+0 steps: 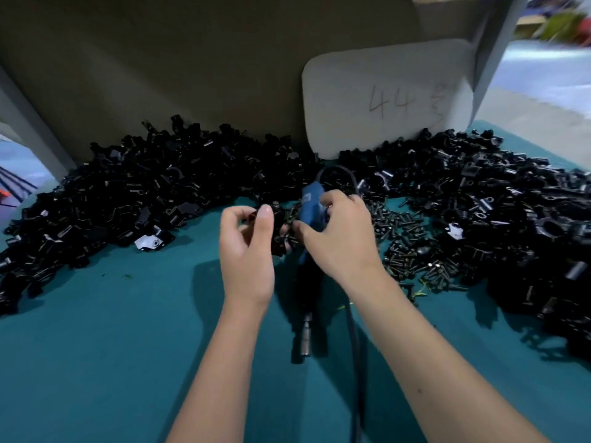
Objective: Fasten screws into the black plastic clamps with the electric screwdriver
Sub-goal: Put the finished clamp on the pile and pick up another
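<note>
My left hand grips a black plastic clamp above the teal table, thumb on top, with a screw head showing at the clamp's upper edge. My right hand grips the blue electric screwdriver, whose black lower body and metal bit holder point down toward me. Right thumb and clamp nearly touch. The screwdriver's black cable runs down between my forearms. A pile of loose black screws lies just right of my right hand.
Large heaps of black clamps cover the table at the left and right. A white board marked "44" leans on the grey back panel. Bare teal tabletop stretches in front.
</note>
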{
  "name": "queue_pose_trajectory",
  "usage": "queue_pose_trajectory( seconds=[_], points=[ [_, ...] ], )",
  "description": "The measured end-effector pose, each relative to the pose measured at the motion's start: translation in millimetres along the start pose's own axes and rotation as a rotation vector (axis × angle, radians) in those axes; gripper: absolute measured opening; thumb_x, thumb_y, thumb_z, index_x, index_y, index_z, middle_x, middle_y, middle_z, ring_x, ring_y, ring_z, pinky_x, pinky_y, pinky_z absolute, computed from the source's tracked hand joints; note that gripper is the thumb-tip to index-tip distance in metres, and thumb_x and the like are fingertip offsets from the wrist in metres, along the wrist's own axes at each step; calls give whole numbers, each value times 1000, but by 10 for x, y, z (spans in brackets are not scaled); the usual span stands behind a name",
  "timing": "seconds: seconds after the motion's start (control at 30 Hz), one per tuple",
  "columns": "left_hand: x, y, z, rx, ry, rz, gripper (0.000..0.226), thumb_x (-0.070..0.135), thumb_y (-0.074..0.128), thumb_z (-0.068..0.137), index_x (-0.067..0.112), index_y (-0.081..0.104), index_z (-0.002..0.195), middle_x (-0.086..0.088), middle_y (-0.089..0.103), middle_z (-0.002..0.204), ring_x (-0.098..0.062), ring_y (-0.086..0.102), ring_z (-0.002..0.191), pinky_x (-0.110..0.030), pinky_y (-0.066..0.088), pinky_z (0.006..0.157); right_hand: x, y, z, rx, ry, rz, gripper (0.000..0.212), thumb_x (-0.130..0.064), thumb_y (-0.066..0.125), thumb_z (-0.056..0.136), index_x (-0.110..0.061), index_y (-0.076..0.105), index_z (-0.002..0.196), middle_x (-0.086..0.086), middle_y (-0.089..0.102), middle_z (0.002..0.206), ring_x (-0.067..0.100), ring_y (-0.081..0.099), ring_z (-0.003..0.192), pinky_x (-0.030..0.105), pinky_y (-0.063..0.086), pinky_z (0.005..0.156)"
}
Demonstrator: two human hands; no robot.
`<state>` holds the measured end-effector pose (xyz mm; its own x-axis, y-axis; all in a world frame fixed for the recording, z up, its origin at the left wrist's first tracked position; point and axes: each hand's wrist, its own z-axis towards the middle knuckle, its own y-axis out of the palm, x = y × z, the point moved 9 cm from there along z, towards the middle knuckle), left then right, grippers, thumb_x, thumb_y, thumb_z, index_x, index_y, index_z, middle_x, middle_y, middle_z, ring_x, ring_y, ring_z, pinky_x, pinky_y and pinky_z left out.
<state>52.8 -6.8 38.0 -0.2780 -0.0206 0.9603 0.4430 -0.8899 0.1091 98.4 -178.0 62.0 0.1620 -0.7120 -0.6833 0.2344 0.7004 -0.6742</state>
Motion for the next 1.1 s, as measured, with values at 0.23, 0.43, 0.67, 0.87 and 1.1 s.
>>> queue_pose_trajectory(
  seconds=[0.23,0.43,0.67,0.87,1.1],
  points=[
    [410,771,-388,-219,287,348,34,53,78,78,31,54,88,18,62,87,-8,61,82,-21,47,69,242,-946,14,202,96,241,54,-39,58,102,-23,45,52,-11,45,45,7,43,51,27,32,55],
    [753,2153,-877,-494,401,276,33,16,85,78,16,61,101,6,67,92,-16,61,83,-31,48,73,811,-2053,-123,412,195,43,42,-37,55,101,-16,57,64,-8,52,55,20,54,66,34,33,61],
    [917,3451,-1382,-840,640,585,18,14,53,89,16,62,103,-6,67,104,-32,60,97,-45,53,73,1253,-2988,-301,642,283,-88,23,-29,55,97,-20,77,99,-2,72,92,26,66,103,29,43,83],
    [695,3263,-1144,-780,517,512,21,10,54,92,13,69,108,-6,67,113,-28,57,109,-42,50,90,1223,-2770,-171,520,246,-98,14,-21,61,93,-22,74,87,-4,65,76,24,67,92,30,49,82],
    [227,2470,-487,-465,299,885,22,10,54,90,17,74,93,-8,62,105,-31,54,109,-32,42,81,914,-1916,339,219,125,-218,20,-11,56,88,-14,76,90,7,74,86,28,67,86,32,52,75]
  ],
)
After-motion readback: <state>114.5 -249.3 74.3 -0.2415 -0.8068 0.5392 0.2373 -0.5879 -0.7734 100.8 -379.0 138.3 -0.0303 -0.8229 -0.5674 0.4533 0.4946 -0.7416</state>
